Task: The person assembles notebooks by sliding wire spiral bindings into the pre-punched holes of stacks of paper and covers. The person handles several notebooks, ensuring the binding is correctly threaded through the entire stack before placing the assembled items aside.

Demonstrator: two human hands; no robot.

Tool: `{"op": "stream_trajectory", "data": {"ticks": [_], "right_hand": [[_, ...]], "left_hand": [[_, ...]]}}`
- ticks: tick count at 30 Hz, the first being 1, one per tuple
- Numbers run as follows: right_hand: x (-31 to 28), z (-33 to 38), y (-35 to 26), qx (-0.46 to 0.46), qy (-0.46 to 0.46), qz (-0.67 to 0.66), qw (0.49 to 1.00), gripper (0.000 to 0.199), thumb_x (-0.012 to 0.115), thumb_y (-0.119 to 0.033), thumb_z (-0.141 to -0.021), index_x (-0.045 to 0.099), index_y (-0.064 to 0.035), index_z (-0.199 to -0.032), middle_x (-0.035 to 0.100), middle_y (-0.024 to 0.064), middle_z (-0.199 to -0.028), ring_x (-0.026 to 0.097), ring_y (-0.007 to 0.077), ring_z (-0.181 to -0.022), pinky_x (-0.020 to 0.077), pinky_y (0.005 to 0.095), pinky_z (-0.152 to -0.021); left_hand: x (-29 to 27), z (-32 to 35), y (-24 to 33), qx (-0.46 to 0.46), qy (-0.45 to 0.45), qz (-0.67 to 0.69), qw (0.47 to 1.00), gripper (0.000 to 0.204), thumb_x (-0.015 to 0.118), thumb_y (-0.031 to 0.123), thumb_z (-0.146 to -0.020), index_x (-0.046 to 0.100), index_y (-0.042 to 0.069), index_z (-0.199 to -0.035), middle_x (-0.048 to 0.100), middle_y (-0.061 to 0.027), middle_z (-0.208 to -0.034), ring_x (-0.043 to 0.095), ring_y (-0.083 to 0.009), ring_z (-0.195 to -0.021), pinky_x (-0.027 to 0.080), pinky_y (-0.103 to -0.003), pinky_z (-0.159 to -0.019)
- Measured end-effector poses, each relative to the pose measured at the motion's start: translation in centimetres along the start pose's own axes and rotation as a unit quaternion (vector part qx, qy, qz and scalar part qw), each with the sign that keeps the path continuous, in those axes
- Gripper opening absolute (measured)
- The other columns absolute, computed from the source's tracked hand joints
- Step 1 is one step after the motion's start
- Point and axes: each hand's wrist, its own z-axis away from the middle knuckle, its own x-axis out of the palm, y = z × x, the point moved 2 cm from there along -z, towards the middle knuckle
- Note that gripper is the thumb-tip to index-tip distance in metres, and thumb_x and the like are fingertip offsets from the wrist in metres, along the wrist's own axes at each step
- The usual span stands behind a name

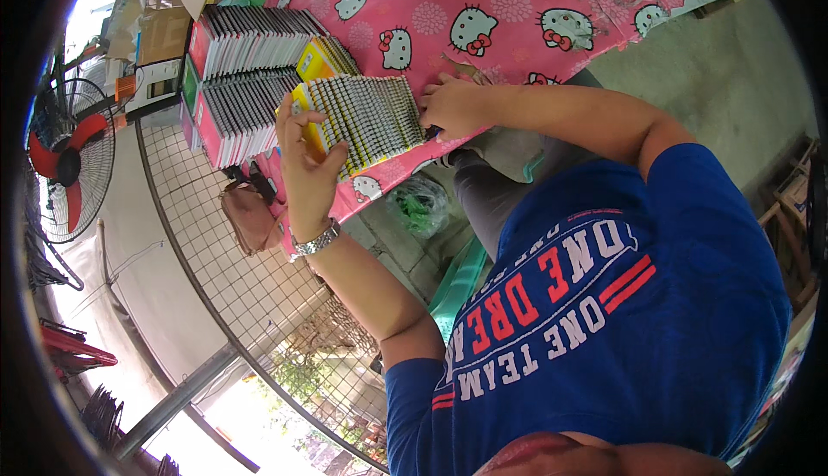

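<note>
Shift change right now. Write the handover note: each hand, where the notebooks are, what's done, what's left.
Left hand: open, palm against the near end of the fanned row of spiral notebooks.
Right hand: pressing the row's far end; grip unclear.
The row lies on the pink cartoon-cat tablecloth, near the table's edge.
Done: stacked notebooks stand in rows beyond the left hand.
Left: the fanned row is not yet squared up or placed with those stacks.

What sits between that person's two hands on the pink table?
In the head view, a fanned row of yellow spiral-bound notebooks spans from the left hand to the right hand.
</note>
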Motion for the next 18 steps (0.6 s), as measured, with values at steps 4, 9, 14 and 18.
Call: {"op": "stream_trajectory", "data": {"ticks": [4,9,14,18], "right_hand": [[-0.7,-2.4,-0.2,0.172,-0.286,-0.058,0.941,0.033,0.068,-0.034,-0.075,0.072,-0.0096,-0.097,0.067,0.0135,-0.096,0.064,0.0338,-0.098,0.0469,0.0499,-0.085],[-0.3,-2.5,0.1,0.190,-0.316,-0.050,0.928,0.032,0.068,-0.034,-0.076,0.073,-0.0114,-0.097,0.067,0.0123,-0.098,0.063,0.0334,-0.098,0.0474,0.0491,-0.085],[-0.9,-0.5,0.0,0.084,-0.172,0.014,0.981,0.033,0.070,-0.036,-0.073,0.073,-0.0130,-0.097,0.065,0.0094,-0.102,0.063,0.0327,-0.098,0.0485,0.0481,-0.083],[0.1,-2.0,0.0,0.124,-0.262,0.027,0.957,0.033,0.070,-0.036,-0.074,0.072,-0.0140,-0.098,0.065,0.0089,-0.103,0.063,0.0332,-0.098,0.0486,0.0478,-0.084]], "left_hand": [[0.2,-0.3,0.1,0.001,-0.007,0.018,1.000,0.047,0.069,-0.007,-0.065,0.054,0.010,-0.106,0.028,-0.0183,-0.153,0.030,-0.0328,-0.143,0.030,-0.040,-0.111],[-0.1,-0.1,-0.1,0.014,-0.005,-0.013,1.000,0.048,0.069,-0.007,-0.065,0.055,0.010,-0.107,0.028,-0.0179,-0.154,0.031,-0.0324,-0.142,0.031,-0.040,-0.110],[-0.1,0.0,-0.4,0.023,0.003,0.004,1.000,0.048,0.070,-0.006,-0.065,0.054,0.010,-0.107,0.029,-0.0190,-0.153,0.032,-0.0341,-0.141,0.032,-0.042,-0.110],[0.2,0.0,-0.3,0.040,0.007,0.006,0.999,0.047,0.070,-0.006,-0.066,0.054,0.010,-0.108,0.030,-0.0202,-0.152,0.030,-0.0344,-0.142,0.030,-0.042,-0.111]]}}
